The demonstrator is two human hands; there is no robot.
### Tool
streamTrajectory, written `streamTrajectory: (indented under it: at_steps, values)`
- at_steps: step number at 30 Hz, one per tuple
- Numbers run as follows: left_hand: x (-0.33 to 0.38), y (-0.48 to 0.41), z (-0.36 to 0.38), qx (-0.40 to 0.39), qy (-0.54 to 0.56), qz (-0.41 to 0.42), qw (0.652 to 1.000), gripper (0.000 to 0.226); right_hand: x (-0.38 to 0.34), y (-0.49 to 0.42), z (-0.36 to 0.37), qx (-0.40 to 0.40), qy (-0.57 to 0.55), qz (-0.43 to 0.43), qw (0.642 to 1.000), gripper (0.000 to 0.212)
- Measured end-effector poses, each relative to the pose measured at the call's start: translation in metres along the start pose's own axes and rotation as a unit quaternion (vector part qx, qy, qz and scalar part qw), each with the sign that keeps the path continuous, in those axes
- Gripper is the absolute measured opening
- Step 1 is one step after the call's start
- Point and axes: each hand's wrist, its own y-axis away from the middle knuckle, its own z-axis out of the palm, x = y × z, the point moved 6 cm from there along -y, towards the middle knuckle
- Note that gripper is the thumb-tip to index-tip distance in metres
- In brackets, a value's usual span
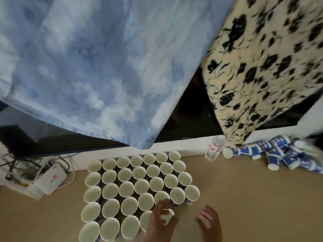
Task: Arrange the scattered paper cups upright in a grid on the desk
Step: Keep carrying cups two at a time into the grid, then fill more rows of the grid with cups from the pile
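My left hand (160, 222) pinches a paper cup (167, 215) beside the grid (141, 186); my empty, spread right hand (208, 220) is nearer the toppled cups (277, 154).

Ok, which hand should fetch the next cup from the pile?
Right: the right hand is empty and nearer the pile of lying cups; the left hand holds a cup by the grid.

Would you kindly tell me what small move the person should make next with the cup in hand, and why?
Probably lower the white paper cup that the left hand grips, upright, just right of the nearest row's last cup. That row looks shorter than those behind it, and the right hand hovers open beside it, holding nothing.
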Motion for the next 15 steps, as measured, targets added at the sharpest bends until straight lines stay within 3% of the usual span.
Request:
streamTrajectory:
  at_steps: [2, 8, 15]
  values:
    - [0.027, -0.009, 0.015, -0.013, 0.016, 0.025, 0.999, 0.055, -0.047, -0.005, -0.014, 0.024, -0.033, -0.037, 0.998, 0.062]
    - [0.118, -0.011, 0.069, -0.026, 0.027, 0.125, 0.991, 0.034, -0.165, -0.028, -0.067, 0.027, -0.181, -0.058, 0.981, 0.055]
    - [0.190, 0.024, 0.150, -0.030, 0.009, 0.215, 0.976, 0.033, -0.215, -0.039, -0.147, 0.023, -0.210, -0.086, 0.974, 0.045]
